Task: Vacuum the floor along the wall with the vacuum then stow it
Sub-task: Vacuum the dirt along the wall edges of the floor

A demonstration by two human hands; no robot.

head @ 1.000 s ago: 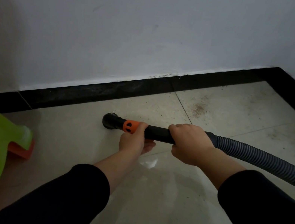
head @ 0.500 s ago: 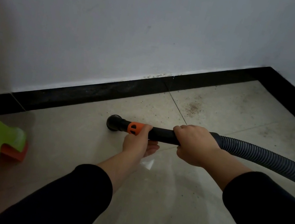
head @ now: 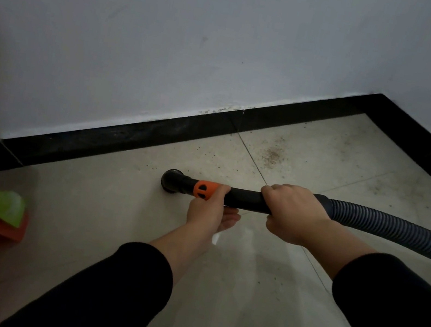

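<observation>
Vacuuming step in hand: left hand [head: 208, 208] grips the vacuum wand [head: 245, 199] at its orange collar [head: 204, 188], right hand [head: 290, 212] wraps its rear end, nozzle [head: 173, 181] down at the floor [head: 256, 300] near the skirting board [head: 126, 137]; the next move probably calls for sweeping right toward the debris patch [head: 272, 154].

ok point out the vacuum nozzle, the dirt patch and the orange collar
vacuum nozzle [head: 172, 181], head view, its round black end
dirt patch [head: 271, 156], head view, middle of the brown specks
orange collar [head: 203, 189], head view, its front face
</observation>
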